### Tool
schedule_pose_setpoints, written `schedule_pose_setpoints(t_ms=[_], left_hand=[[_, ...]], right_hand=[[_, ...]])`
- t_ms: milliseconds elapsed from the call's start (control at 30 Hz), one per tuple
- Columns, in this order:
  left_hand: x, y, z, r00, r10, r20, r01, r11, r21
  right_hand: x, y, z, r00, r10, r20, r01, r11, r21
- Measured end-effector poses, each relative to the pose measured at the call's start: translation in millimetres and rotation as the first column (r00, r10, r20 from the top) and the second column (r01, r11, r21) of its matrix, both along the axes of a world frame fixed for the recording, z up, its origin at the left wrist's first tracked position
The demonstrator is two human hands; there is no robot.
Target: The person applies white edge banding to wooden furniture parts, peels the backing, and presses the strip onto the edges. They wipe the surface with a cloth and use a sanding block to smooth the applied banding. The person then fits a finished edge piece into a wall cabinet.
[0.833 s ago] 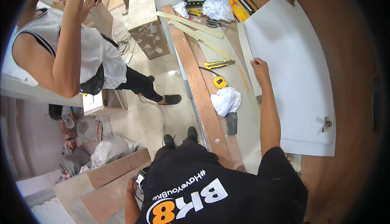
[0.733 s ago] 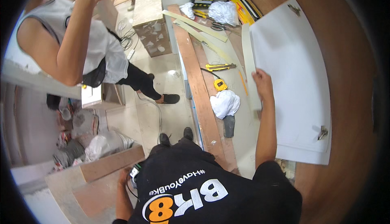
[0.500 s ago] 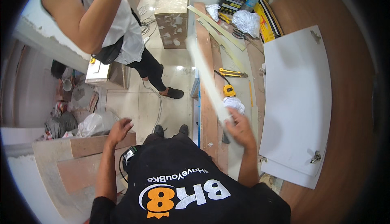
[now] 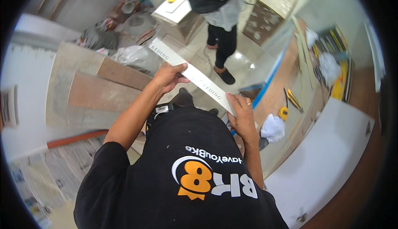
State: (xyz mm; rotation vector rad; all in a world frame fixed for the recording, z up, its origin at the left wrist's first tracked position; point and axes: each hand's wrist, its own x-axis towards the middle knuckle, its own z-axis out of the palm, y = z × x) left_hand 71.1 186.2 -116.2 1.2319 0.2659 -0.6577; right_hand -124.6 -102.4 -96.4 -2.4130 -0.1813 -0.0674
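A long, flat white strip with dark print along its face spans the space in front of my body, slanting from far left to near right. My left hand grips it from its near edge, the thumb lying across the face. Around its near right end my right hand is closed, with a ring on one finger. What the strip is made of, I cannot tell. To the right of that hand a crumpled white cloth lies on the workbench, close to a yellow tape measure and a yellow utility knife.
A co-worker's dark legs stand ahead on the tiled floor. White cabinet doors with hinges lie at the right. Boards lean at the left, next to a white plastic bag. Narrow strips rest on the bench.
My left hand, empty before, has taken hold of the white strip. The strip has swung from over the bench to in front of my body. My view has turned left.
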Motion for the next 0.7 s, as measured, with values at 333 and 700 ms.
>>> schedule_pose_setpoints(t_ms=[333,700], left_hand=[[8,37,17,0.992,0.095,-0.081,-0.103,0.989,-0.102],[129,244,27,0.935,0.267,0.234,-0.316,0.926,0.207]], right_hand=[[140,94,17,0.954,0.251,-0.166,-0.235,0.966,0.109],[279,199,-14,0.869,0.444,-0.218,-0.418,0.895,0.157]])
